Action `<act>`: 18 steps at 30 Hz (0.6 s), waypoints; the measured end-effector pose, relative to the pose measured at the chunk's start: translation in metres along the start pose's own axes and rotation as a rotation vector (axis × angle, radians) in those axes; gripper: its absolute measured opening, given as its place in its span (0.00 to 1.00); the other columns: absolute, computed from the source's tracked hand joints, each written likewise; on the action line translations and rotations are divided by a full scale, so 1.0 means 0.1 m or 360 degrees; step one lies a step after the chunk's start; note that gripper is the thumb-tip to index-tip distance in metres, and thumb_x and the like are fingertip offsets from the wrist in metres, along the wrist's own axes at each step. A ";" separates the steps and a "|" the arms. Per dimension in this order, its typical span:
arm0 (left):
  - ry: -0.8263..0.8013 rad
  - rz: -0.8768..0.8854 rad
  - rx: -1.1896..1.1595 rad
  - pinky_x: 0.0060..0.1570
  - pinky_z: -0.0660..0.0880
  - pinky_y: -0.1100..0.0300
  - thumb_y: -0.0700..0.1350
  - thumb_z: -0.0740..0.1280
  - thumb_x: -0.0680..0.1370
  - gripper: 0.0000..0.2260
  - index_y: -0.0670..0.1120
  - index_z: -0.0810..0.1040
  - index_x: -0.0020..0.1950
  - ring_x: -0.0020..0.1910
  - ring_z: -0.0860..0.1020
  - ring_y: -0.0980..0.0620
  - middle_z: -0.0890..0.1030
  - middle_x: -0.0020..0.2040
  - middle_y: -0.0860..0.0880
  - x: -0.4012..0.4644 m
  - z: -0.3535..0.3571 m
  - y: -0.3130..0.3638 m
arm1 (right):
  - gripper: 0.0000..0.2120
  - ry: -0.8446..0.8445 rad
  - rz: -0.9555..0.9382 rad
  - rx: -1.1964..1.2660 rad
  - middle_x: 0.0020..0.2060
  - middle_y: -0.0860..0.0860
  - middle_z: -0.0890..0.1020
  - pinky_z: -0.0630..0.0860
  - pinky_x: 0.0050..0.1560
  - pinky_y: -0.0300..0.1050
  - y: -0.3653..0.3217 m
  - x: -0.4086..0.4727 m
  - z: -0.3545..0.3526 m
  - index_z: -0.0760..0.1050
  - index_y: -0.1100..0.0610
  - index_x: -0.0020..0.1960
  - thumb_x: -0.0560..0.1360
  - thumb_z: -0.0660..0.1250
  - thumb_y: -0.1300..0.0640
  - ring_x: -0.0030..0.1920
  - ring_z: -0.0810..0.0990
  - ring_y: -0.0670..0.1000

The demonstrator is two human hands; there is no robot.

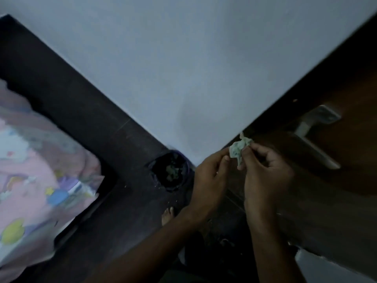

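Observation:
A small crumpled scrap of pale greenish paper (239, 148) is held up in front of me, between both hands. My left hand (210, 178) pinches its left edge with thumb and forefinger. My right hand (265, 172) pinches its right side, the other fingers curled. Below and to the left, a dark round bin (170, 172) lined with a black bag stands on the floor in the corner, with some pale scraps inside.
A grey wall (183, 68) fills the top. A brown wooden door (336, 139) with a metal lever handle (314, 137) is on the right. A dark bed frame (67, 103) with a pink patterned sheet (36, 170) lies left. My bare foot (167, 215) stands on the dark floor.

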State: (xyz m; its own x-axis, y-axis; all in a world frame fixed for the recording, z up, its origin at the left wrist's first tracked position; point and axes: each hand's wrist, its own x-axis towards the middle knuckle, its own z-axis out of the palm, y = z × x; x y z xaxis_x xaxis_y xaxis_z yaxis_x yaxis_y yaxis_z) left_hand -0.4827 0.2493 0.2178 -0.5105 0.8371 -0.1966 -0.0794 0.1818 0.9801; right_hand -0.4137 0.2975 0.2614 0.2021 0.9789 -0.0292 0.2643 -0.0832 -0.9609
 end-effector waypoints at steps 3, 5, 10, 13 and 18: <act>0.0221 -0.0225 0.0041 0.64 0.76 0.60 0.42 0.63 0.84 0.15 0.45 0.78 0.71 0.61 0.79 0.62 0.82 0.65 0.50 0.00 -0.36 -0.26 | 0.06 -0.0302 0.0124 -0.0144 0.38 0.42 0.86 0.77 0.34 0.28 0.34 -0.18 0.28 0.85 0.55 0.50 0.73 0.75 0.61 0.37 0.84 0.38; 0.0313 -0.0315 0.0119 0.67 0.74 0.61 0.41 0.63 0.84 0.16 0.44 0.77 0.71 0.63 0.77 0.62 0.81 0.66 0.51 0.03 -0.57 -0.36 | 0.06 -0.0455 0.0155 -0.0252 0.38 0.40 0.85 0.77 0.37 0.26 0.56 -0.25 0.51 0.86 0.56 0.50 0.73 0.74 0.62 0.40 0.83 0.35; 0.0598 -0.0519 0.0140 0.66 0.75 0.54 0.40 0.63 0.83 0.17 0.43 0.77 0.71 0.63 0.79 0.54 0.82 0.65 0.48 0.06 -1.02 -0.66 | 0.05 -0.0757 0.0127 -0.0659 0.41 0.52 0.87 0.81 0.39 0.41 1.06 -0.42 1.09 0.85 0.60 0.48 0.74 0.74 0.60 0.40 0.85 0.46; 0.0712 -0.0630 0.0100 0.66 0.76 0.52 0.40 0.63 0.82 0.17 0.43 0.77 0.71 0.62 0.80 0.51 0.82 0.64 0.47 0.04 -1.22 -0.84 | 0.05 -0.0853 0.0095 -0.0825 0.41 0.55 0.87 0.78 0.39 0.42 1.29 -0.48 1.36 0.85 0.62 0.48 0.75 0.73 0.60 0.40 0.84 0.50; 0.0759 -0.0739 0.0033 0.68 0.75 0.48 0.39 0.63 0.83 0.18 0.41 0.75 0.73 0.64 0.79 0.48 0.81 0.65 0.45 0.10 -1.45 -0.99 | 0.10 -0.0923 0.0116 -0.0946 0.50 0.56 0.87 0.70 0.44 0.29 1.53 -0.54 1.65 0.84 0.63 0.57 0.76 0.70 0.63 0.51 0.85 0.53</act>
State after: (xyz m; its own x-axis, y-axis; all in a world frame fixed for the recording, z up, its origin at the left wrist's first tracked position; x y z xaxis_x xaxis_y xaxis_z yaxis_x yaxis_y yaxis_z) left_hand -0.6041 0.1645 0.1227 -0.7504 0.3504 -0.5605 -0.3684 0.4822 0.7948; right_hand -0.5398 0.2624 0.0708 -0.2369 0.8946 -0.3789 0.7560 -0.0752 -0.6502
